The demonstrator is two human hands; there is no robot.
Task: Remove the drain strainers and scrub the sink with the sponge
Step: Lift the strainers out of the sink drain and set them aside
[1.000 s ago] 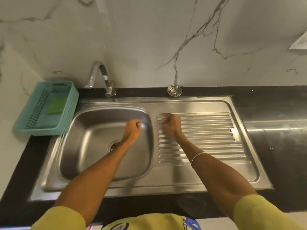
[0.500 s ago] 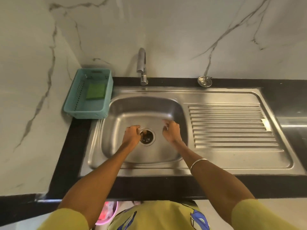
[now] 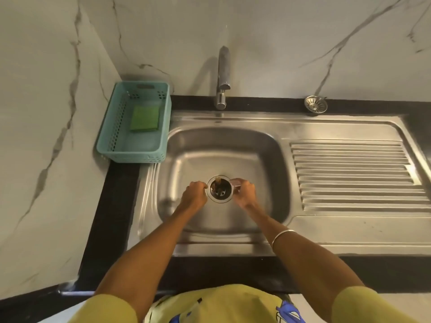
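Marble walls back a steel sink (image 3: pixel 233 145). Left hand (image 3: pixel 194 194) and right hand (image 3: pixel 243 192) flank the drain ring (image 3: pixel 220 189), fingers curled narrow on its rim. One strainer (image 3: pixel 315 104) sits behind the drainboard; the sponge (image 3: pixel 145 118) lies in the basket (image 3: pixel 140 157).

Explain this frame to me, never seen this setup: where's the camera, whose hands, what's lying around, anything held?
No robot here: a person wears one wide-angle camera on the head, looking forward and down at their own bare arms. The left hand and right hand sit on either side of the drain ring at the bottom of the steel sink, fingertips on its rim. Whether they are actually gripping the ring, I cannot tell. One strainer lies on the black counter behind the drainboard, against the wall. The green sponge lies in the teal basket left of the sink, untouched. The tap stands behind the bowl.
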